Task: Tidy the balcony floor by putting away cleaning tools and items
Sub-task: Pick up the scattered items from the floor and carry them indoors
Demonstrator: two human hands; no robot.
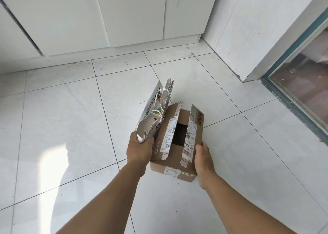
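A brown cardboard box (177, 169) with shipping labels is held above the tiled floor, its top flaps standing half open over a dark inside. My right hand (204, 161) grips the box's right side. My left hand (139, 150) holds the box's left side and pinches the bottom of a flattened white paper bag (152, 113) with rope handles against it. The bag sticks up and away along the box's left flap.
White tiled floor (71, 127) lies all around, with small specks of dirt near the cabinets. White cabinet doors (127, 15) line the far wall. A white pillar (252, 34) and a glass sliding door with a teal frame (300, 106) stand at the right.
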